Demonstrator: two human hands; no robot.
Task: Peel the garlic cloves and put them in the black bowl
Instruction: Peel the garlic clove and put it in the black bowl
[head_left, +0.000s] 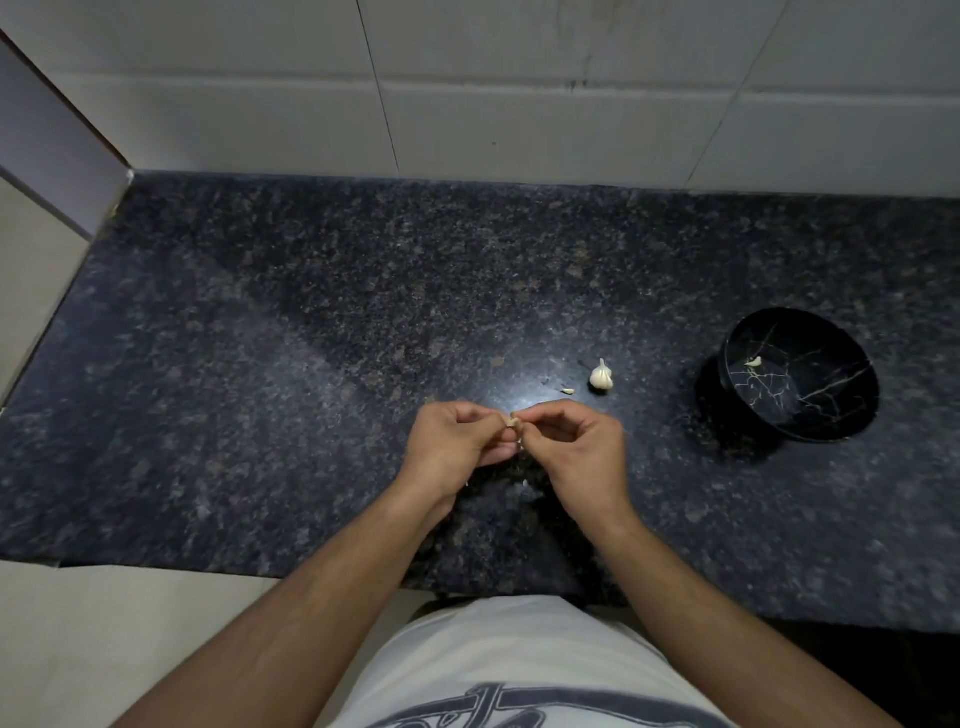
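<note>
Both forearms reach up from the bottom of the frame and converge at its centre, bare to the elbow, wrists slightly bent so the hands meet knuckle to knuckle above the dark speckled desk. The left hand has its fingers curled inward, thumb and forefinger pinching a small garlic clove; the right hand mirrors it, fingers curled, with thumb and forefinger tips grasping the same clove from the other side. Whether the clove's skin is partly off is too small to tell. Just above and to the right of the hands a garlic bulb sits on the desk, with a small pale piece beside it on its left. Well to the right of centre stands the black bowl, veined with thin pale lines, holding one pale clove near its upper-left inner wall.
</note>
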